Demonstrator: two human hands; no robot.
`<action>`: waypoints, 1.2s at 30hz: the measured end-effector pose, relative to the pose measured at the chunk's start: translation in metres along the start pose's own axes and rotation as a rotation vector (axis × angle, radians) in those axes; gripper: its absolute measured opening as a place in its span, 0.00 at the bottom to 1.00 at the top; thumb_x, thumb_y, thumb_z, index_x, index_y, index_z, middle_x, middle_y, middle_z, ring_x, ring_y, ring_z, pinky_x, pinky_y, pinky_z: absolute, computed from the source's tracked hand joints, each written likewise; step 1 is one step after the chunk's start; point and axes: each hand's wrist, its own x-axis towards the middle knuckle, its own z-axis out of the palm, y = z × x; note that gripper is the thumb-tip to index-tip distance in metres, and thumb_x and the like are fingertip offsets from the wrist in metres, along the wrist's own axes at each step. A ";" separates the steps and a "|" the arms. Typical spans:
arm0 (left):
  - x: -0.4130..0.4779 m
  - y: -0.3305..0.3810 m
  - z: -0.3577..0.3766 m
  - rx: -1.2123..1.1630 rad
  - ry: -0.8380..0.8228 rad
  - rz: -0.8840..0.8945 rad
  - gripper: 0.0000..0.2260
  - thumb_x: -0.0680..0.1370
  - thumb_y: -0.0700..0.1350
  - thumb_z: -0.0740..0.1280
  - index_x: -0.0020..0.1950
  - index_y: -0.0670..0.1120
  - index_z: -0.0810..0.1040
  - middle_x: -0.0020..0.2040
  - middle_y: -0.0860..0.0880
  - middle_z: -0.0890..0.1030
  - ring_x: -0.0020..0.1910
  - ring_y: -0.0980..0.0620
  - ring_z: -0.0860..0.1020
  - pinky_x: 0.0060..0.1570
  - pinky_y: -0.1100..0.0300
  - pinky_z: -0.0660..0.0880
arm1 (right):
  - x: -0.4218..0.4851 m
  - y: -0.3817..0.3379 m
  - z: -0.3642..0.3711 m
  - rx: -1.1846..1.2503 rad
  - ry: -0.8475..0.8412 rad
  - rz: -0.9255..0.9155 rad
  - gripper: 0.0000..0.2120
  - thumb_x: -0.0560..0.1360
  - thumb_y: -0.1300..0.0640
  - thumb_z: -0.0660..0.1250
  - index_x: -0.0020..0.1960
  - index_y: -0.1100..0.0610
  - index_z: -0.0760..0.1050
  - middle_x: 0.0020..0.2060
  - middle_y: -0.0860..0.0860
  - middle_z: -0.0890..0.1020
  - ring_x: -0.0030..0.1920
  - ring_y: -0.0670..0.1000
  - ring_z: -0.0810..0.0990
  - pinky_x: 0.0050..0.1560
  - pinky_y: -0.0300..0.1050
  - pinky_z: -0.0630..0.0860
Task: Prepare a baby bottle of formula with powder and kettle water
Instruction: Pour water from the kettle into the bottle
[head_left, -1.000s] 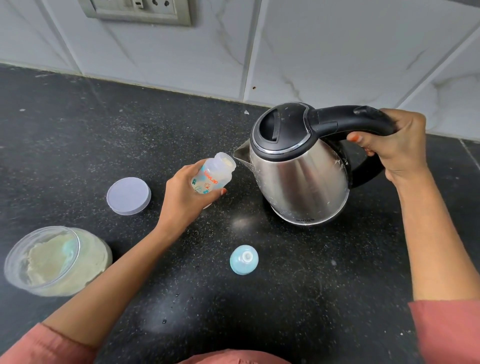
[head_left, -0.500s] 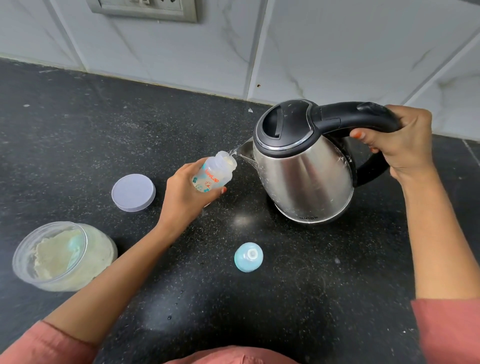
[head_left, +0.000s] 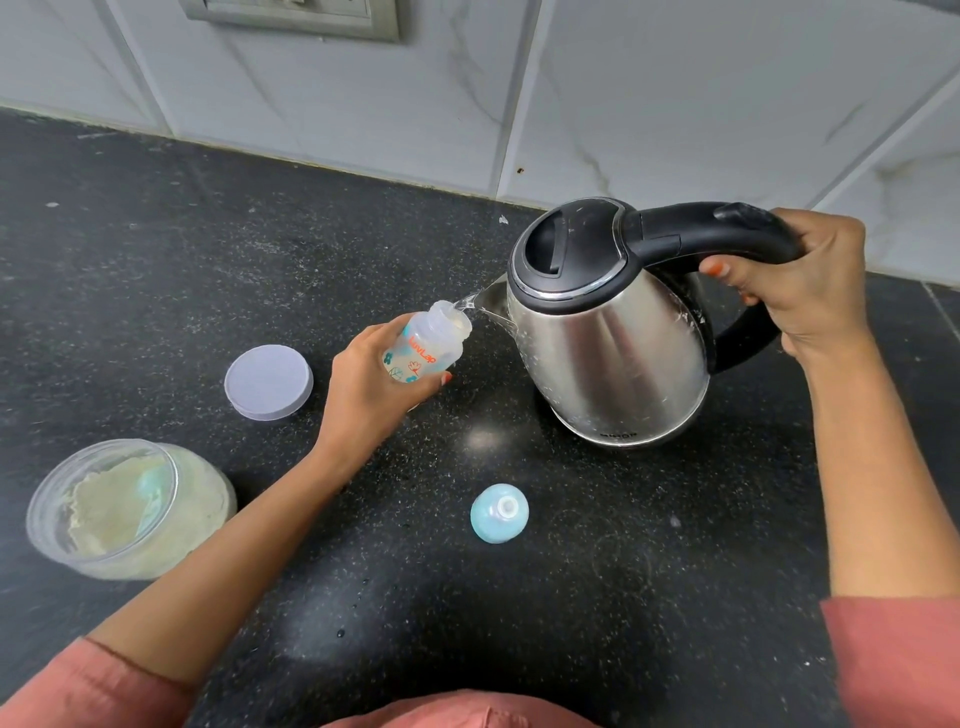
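Observation:
My left hand (head_left: 366, 387) grips a small clear baby bottle (head_left: 427, 347) with printed pictures, tilted with its open mouth toward the kettle. My right hand (head_left: 795, 280) holds the black handle of a steel kettle (head_left: 613, 353), which is tipped to the left above the counter. A thin stream of water runs from the spout (head_left: 491, 301) into the bottle's mouth. The blue teat cap (head_left: 500, 513) lies on the counter in front of the kettle. An open glass jar of pale powder (head_left: 130, 512), with a blue scoop inside, stands at the left.
The jar's grey round lid (head_left: 268, 382) lies flat on the black speckled counter (head_left: 208, 260) left of my left hand. A white tiled wall (head_left: 623, 104) with a socket plate (head_left: 291, 18) runs along the back. A few water drops (head_left: 358, 605) sit near the front edge.
The kettle has tipped further toward the bottle and water now flows from the spout into it. Both hands have kept their holds.

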 end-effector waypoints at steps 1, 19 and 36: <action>0.000 -0.001 0.000 0.000 0.005 0.001 0.27 0.66 0.43 0.77 0.64 0.48 0.74 0.52 0.54 0.74 0.51 0.58 0.72 0.50 0.67 0.66 | 0.000 0.000 0.000 0.002 -0.001 0.000 0.14 0.55 0.35 0.74 0.38 0.38 0.81 0.25 0.38 0.79 0.23 0.40 0.72 0.23 0.30 0.66; 0.004 -0.006 0.002 0.015 0.057 0.036 0.26 0.66 0.42 0.76 0.63 0.49 0.75 0.50 0.55 0.74 0.49 0.58 0.71 0.49 0.66 0.66 | 0.001 0.003 -0.001 0.004 0.005 0.003 0.14 0.55 0.35 0.75 0.35 0.40 0.80 0.24 0.39 0.78 0.22 0.41 0.72 0.23 0.30 0.65; 0.005 -0.009 0.006 -0.004 0.053 0.016 0.26 0.66 0.42 0.76 0.63 0.48 0.74 0.52 0.55 0.73 0.51 0.58 0.71 0.52 0.64 0.67 | 0.002 0.007 -0.001 -0.020 0.010 -0.030 0.18 0.56 0.36 0.75 0.39 0.46 0.81 0.24 0.39 0.78 0.23 0.40 0.71 0.24 0.30 0.65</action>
